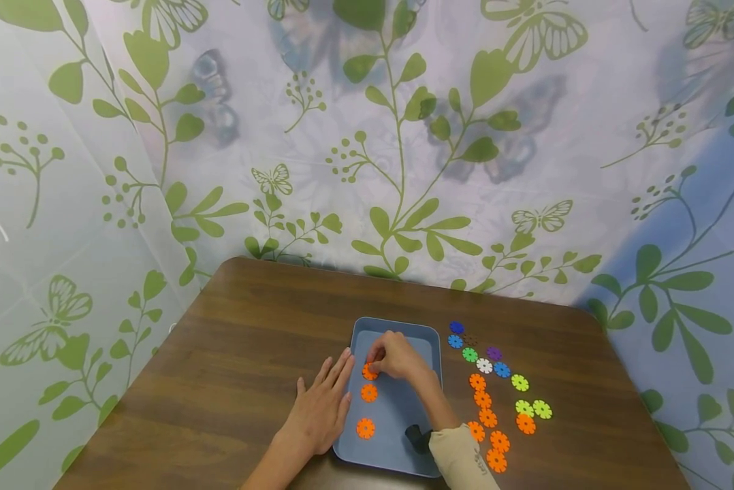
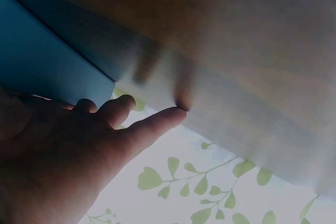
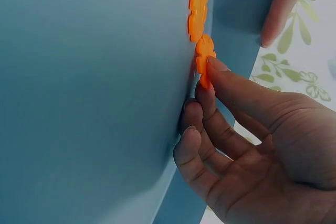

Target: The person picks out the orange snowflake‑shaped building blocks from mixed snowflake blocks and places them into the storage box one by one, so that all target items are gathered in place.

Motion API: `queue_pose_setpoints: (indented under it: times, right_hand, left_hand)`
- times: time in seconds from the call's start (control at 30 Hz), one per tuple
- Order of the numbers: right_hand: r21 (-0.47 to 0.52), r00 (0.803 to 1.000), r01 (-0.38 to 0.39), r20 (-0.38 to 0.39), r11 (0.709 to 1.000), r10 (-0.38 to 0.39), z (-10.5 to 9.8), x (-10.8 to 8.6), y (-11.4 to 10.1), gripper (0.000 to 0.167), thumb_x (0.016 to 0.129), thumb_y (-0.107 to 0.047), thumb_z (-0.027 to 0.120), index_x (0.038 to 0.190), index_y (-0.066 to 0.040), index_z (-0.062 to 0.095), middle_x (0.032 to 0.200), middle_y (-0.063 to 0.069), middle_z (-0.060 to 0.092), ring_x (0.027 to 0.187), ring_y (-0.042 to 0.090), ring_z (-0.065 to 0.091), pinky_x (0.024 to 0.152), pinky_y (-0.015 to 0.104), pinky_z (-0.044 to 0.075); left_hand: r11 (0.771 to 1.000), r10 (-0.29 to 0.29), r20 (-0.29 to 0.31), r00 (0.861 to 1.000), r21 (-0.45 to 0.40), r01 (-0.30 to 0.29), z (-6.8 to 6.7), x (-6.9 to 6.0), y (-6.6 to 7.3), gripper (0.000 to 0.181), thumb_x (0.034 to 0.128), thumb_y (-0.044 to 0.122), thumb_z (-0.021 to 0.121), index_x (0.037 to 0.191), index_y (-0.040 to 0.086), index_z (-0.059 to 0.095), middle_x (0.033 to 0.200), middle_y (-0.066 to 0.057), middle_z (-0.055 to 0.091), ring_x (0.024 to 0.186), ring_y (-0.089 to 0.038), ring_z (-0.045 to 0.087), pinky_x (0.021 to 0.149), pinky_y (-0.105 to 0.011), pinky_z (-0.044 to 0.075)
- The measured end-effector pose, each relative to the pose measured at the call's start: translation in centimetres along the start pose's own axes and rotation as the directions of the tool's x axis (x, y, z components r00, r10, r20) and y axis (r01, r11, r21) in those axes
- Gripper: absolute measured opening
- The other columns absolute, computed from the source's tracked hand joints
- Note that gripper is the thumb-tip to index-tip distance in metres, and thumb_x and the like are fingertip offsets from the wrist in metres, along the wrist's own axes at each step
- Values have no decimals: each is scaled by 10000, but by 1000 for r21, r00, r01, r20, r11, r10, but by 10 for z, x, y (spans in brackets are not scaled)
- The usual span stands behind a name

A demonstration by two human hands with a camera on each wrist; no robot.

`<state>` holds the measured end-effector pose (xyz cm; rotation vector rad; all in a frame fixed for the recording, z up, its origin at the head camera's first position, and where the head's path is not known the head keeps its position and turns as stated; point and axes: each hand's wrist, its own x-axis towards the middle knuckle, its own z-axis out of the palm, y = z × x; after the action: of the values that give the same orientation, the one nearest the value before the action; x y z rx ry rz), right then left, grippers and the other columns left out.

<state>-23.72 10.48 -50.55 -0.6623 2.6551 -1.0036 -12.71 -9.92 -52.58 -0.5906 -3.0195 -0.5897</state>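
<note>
A blue-grey tray (image 1: pixel 397 435) lies on the wooden table with orange notched discs along its left side. My right hand (image 1: pixel 397 355) is over the tray's far left part. Its thumb and forefinger pinch an orange notched disc (image 3: pixel 205 59), held just beside another orange disc (image 3: pixel 198 9) on the tray floor. Nearest the tray's front is a further orange disc (image 1: pixel 365 428). My left hand (image 1: pixel 321 408) rests along the tray's left rim with straight fingers; in the left wrist view the hand (image 2: pixel 79 145) holds nothing.
Right of the tray lie several loose discs: orange ones (image 1: pixel 483 399), yellow-green ones (image 1: pixel 542 409), a white one (image 1: pixel 485 366), a green one (image 1: pixel 470 354), a purple one (image 1: pixel 494 353) and blue ones (image 1: pixel 455 341). A patterned curtain (image 1: pixel 318 136) hangs behind the table (image 1: pixel 269 327).
</note>
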Motion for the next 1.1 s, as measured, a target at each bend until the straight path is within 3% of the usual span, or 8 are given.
queue_pose_setpoints:
  times: [0.17,0.43,0.63,1.1]
  right_hand:
    - [-25,1000,1,13,1000,-1,1,-1,-2,110,865,48,860,826,-32,796,747,14,728,644,115,614,622,264,557]
    - [-78,999,-13,35,997,16,1,0,-2,127,894,13,850,817,-63,783,739,-17,701,640,116,598,625,281,545]
    - [-63,1000,-12,28,998,14,-3,1,-3,112,912,49,815,848,-35,778,753,9,711,645,128,618,632,292,564]
    - [-88,998,-9,65,996,15,-1,2,-4,147,875,12,870,798,-66,771,743,0,699,639,124,599,625,279,553]
  left_hand:
    - [1000,-8,27,1000,-17,9,-7,-2,5,622,1137,269,517,1702,96,321,1796,-56,240,1591,-420,341,1042,-874,354]
    - [1000,-9,30,1000,-26,10,-8,-2,6,624,1138,281,510,1705,104,319,1796,-65,240,1590,-432,339,1044,-878,346]
    - [1000,-11,33,999,-17,12,-8,1,5,626,1144,279,508,1711,108,306,1803,-46,214,1600,-416,325,1059,-867,347]
    - [1000,-8,46,999,-30,10,-8,0,4,626,1143,283,502,1710,106,304,1801,-59,223,1600,-431,316,1050,-885,327]
